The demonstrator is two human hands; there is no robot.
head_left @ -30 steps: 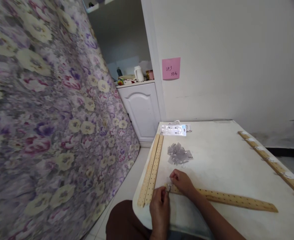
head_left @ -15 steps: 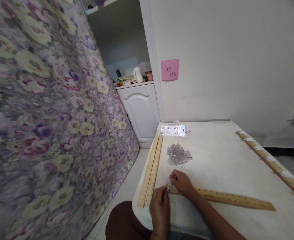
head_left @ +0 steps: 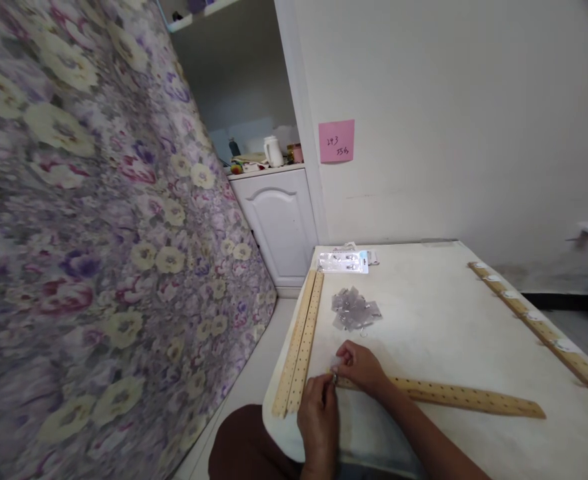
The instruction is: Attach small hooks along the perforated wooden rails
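A perforated wooden strip (head_left: pixel 467 396) lies across the near part of the table, its left end reaching under my hands. At that end, the closed fingers of my left hand (head_left: pixel 318 417) grip a small shiny metal piece (head_left: pixel 335 377), hook-like but too small to be sure. My right hand (head_left: pixel 361 367) is just right of it, thumb and fingers pinched together close to the metal piece. A pale translucent bit shows by the right fingertips; what they hold is unclear. Beyond the hands lies a pile of small clear-grey squares with metal hooks (head_left: pixel 355 311).
Two more perforated wooden strips (head_left: pixel 305 337) lie side by side along the table's left edge. Clear packaging (head_left: pixel 343 261) is at the far left corner. Another strip (head_left: pixel 541 319) with several white discs runs along the right edge. A floral curtain (head_left: pixel 124 253) hangs left.
My right fingertips have moved slightly left and down, closer to the metal piece and my left fingers. The left hand stays at the strip's end. The view has shifted slightly.
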